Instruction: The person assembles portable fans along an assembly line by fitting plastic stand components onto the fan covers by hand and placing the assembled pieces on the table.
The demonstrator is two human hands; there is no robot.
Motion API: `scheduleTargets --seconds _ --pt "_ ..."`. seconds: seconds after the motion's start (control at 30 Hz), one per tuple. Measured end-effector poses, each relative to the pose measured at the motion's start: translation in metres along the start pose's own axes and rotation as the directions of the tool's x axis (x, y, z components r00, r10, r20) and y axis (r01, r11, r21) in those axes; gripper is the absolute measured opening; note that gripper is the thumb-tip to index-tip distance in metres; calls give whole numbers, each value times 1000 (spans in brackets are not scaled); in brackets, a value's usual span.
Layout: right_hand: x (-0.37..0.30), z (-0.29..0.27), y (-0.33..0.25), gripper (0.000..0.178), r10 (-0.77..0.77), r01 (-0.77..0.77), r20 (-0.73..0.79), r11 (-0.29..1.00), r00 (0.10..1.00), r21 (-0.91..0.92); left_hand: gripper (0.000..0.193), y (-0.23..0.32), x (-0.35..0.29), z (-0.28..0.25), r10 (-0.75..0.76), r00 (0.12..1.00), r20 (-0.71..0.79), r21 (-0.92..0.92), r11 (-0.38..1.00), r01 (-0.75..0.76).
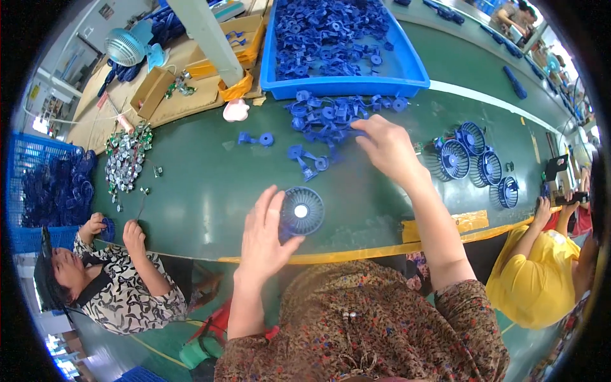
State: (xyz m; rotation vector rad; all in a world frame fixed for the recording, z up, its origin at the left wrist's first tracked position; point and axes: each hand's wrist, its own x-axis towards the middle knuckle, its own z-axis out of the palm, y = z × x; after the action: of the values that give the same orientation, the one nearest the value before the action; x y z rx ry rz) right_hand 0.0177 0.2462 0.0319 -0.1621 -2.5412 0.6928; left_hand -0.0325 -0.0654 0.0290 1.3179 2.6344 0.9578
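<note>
My left hand (262, 237) is closed around the left side of a round blue fan cage (311, 223), its ribbed face with a white centre turned up. The thumb lies along the cage's lower edge. Farther off and to the right, my right hand (389, 153) reaches to the right edge of a pile of small blue plastic parts (328, 116). Its thumb and forefinger close on a part there, partly hidden by the fingers. Loose blue parts (308, 163) lie between the pile and the cage, and another piece (266, 139) rests to the left.
Behind the pile stands a blue tray (344, 88) full of similar parts. Several blue fan cages (455, 159) sit at right. Small motors (124, 159) are heaped at left, near a co-worker's hands (132, 237). A post (205, 41) rises beyond; another person (541, 274) works at right.
</note>
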Motion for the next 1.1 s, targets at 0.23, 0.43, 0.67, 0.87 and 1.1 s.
scheduleTargets --seconds 0.23,0.43,0.67,0.87,1.1 --pt "12 -4 17 36 -297 285 -6 920 955 -269 55 -5 2 -15 -96 993 70 297 952 71" --pt "14 -10 21 35 -362 334 -13 873 932 -354 35 -11 -2 -5 -162 983 -86 289 940 180" --pt "-1 -20 20 30 -263 220 -185 950 947 -222 19 -12 -2 -7 -242 966 -92 249 933 258" --pt "-66 -29 6 18 527 -395 -73 715 847 577 16 -19 -4 -8 -344 939 -29 19 939 344" --pt "-122 -31 8 29 495 -489 -64 868 867 89 16 -9 -12 3 -482 872 85 -308 819 483"
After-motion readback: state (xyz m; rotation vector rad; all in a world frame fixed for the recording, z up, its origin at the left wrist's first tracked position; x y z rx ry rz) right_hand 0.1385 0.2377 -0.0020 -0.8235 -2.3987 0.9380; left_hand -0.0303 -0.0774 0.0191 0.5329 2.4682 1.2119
